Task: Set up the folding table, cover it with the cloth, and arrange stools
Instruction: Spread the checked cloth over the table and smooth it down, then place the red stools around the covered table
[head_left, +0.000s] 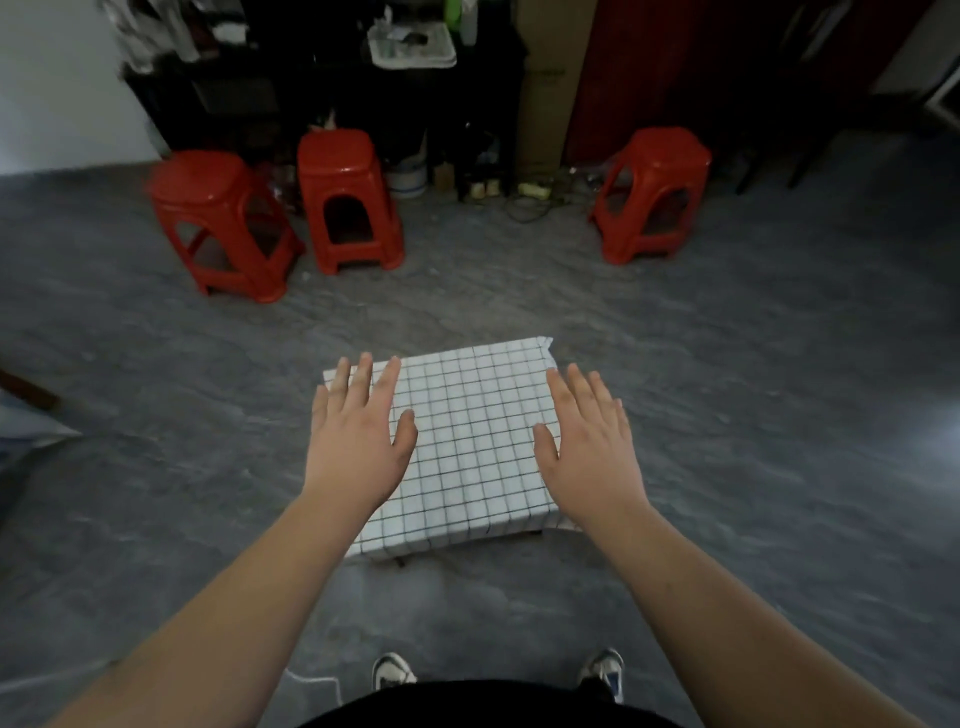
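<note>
Left hand (358, 436) and right hand (589, 447), fingers straight and holding nothing, over white grid-checked cloth (467, 441) draped on low folding table, probably for smoothing; three red plastic stools (345, 200) well apart beyond.

Grey mottled stone-look floor (727, 364) w/ a tangle of dark cables (530, 205) at the far edge. Tall brown cardboard box (545, 88) stands upright btwn a dark cluttered shelf unit (291, 98) and a dark red panel (649, 67). White rectangular plastic tray (413, 47) sits atop the shelf unit; white round bucket (408, 179) on floor below.
</note>
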